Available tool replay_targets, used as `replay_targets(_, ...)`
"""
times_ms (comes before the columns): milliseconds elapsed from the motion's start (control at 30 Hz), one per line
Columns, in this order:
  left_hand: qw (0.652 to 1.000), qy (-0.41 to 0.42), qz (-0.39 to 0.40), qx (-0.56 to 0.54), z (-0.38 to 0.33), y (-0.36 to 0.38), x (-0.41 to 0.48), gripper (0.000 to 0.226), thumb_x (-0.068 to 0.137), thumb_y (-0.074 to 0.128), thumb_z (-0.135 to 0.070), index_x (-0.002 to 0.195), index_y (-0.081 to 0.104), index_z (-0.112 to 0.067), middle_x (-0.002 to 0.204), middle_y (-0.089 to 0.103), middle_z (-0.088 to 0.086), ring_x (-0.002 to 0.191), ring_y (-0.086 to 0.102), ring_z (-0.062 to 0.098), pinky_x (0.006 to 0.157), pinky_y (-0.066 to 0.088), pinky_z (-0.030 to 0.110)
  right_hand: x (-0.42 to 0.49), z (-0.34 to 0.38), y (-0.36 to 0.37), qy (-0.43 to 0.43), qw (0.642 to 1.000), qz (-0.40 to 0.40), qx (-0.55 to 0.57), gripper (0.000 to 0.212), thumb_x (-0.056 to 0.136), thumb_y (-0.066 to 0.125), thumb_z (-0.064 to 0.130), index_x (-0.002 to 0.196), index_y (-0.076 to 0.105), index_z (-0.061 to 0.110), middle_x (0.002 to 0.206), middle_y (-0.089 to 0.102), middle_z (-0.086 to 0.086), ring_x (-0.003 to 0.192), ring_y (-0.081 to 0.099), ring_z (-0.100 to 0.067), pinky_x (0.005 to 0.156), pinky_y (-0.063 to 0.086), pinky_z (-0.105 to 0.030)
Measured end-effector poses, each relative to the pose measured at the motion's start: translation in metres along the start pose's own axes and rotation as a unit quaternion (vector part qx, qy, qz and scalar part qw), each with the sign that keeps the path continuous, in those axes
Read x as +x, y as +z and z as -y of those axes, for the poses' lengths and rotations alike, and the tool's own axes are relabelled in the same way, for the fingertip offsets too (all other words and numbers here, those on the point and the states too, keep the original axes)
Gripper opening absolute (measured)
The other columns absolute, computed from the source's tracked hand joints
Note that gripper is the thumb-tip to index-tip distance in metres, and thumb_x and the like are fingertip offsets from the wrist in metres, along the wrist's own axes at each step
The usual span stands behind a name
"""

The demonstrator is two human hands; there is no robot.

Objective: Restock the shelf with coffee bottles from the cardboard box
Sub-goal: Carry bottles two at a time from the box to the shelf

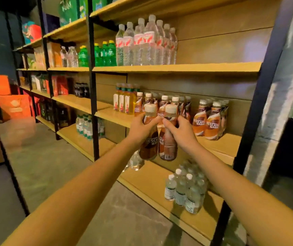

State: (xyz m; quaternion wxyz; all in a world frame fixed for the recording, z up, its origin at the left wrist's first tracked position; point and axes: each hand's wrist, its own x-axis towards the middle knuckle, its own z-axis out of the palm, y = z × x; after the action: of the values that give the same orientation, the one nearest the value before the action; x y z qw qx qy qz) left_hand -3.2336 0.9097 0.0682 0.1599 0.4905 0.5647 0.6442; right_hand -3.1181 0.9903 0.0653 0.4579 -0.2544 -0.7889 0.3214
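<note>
Left hand point(141, 129) wraps the neck of a dark-label coffee bottle point(149, 139). Right hand point(179, 132) grips a second, lighter-label coffee bottle point(168, 141) the same way. Both bottles upright, touching, held in front of the middle shelf point(218, 144). Shelved coffee bottles point(211, 119) stand right of them.

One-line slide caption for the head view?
Left hand and right hand each carry a coffee bottle toward the shelf already holding coffee bottles.
</note>
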Motion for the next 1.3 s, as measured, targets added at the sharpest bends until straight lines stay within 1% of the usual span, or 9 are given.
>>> replay_targets(233,0.988,0.033,0.148,-0.034,0.036,0.025,0.112,0.022,0.089,0.061,-0.031,0.107,0.059,-0.018,0.105,0.068,0.003,0.097,0.063,0.016,0.082,0.051,0.03,0.055,-0.031,-0.016,0.065,0.985,-0.137,-0.078,0.011,0.092,0.056,0.03,0.092,0.055,0.019,0.084,0.059,0.01,0.082,0.057,-0.009,0.071,0.047,-0.023)
replay_targets(433,0.965,0.024,0.246,-0.092,0.047,0.052,0.159,0.02,0.089,0.061,-0.027,0.106,0.057,-0.016,0.101,0.067,0.002,0.094,0.064,0.015,0.075,0.05,0.024,0.068,-0.042,-0.035,0.138,0.971,-0.17,-0.095,0.032,0.092,0.056,0.029,0.112,0.057,0.004,0.11,0.066,-0.013,0.101,0.063,-0.023,0.09,0.052,-0.039)
replay_targets(533,0.953,0.016,0.286,-0.101,0.053,0.069,0.171,0.046,0.085,0.063,-0.04,0.12,0.056,-0.011,0.116,0.066,0.007,0.107,0.062,0.021,0.09,0.051,0.038,0.071,-0.046,-0.046,0.163,0.968,-0.169,-0.093,0.027,0.094,0.052,0.025,0.114,0.054,0.006,0.112,0.064,-0.012,0.102,0.062,-0.022,0.085,0.051,-0.031)
replay_targets(600,0.945,0.007,0.308,-0.106,0.055,0.08,0.178,0.058,0.08,0.065,-0.049,0.125,0.053,-0.014,0.121,0.063,0.004,0.11,0.059,0.02,0.094,0.049,0.04,0.073,-0.052,-0.053,0.17,0.965,-0.177,-0.089,0.029,0.095,0.051,0.024,0.119,0.05,0.006,0.113,0.062,-0.01,0.103,0.061,-0.021,0.081,0.05,-0.027)
replay_targets(733,0.93,0.002,0.337,-0.145,0.06,0.101,0.186,0.03,0.09,0.059,-0.029,0.118,0.054,-0.017,0.107,0.064,0.001,0.101,0.061,0.018,0.077,0.048,0.026,0.075,-0.065,-0.069,0.183,0.959,-0.196,-0.088,0.035,0.096,0.049,0.024,0.126,0.035,0.01,0.116,0.055,-0.008,0.104,0.058,-0.017,0.081,0.05,-0.026)
replay_targets(933,0.915,0.007,0.367,-0.17,0.073,0.123,0.194,0.017,0.091,0.058,-0.027,0.108,0.054,-0.028,0.099,0.064,-0.007,0.091,0.061,0.007,0.07,0.046,0.021,0.076,-0.088,-0.079,0.177,0.965,-0.174,-0.078,0.029,0.097,0.047,0.019,0.123,0.034,0.013,0.107,0.056,0.003,0.096,0.059,-0.005,0.075,0.053,-0.02)
replay_targets(1000,0.913,0.003,0.37,-0.172,0.077,0.129,0.197,0.014,0.091,0.058,-0.028,0.103,0.053,-0.033,0.099,0.064,-0.008,0.093,0.062,0.008,0.073,0.047,0.023,0.079,-0.097,-0.08,0.166,0.966,-0.182,-0.081,0.025,0.097,0.048,0.019,0.119,0.038,0.018,0.113,0.055,-0.002,0.101,0.059,-0.008,0.082,0.053,-0.024)
replay_targets(1100,0.909,0.004,0.379,-0.172,0.083,0.136,0.203,0.014,0.091,0.057,-0.028,0.103,0.051,-0.035,0.099,0.063,-0.011,0.093,0.06,0.007,0.072,0.045,0.022,0.086,-0.111,-0.087,0.155,0.964,-0.19,-0.098,0.021,0.095,0.052,0.024,0.115,0.044,0.025,0.125,0.048,-0.015,0.112,0.056,-0.02,0.097,0.05,-0.042)
replay_targets(1300,0.895,0.004,0.407,-0.18,0.089,0.145,0.212,0.018,0.092,0.054,-0.027,0.11,0.05,-0.032,0.102,0.063,-0.008,0.093,0.061,0.005,0.072,0.046,0.021,0.094,-0.122,-0.099,0.139,0.97,-0.174,-0.098,0.035,0.095,0.051,0.018,0.13,0.047,0.013,0.128,0.052,-0.012,0.116,0.056,-0.02,0.097,0.049,-0.042)
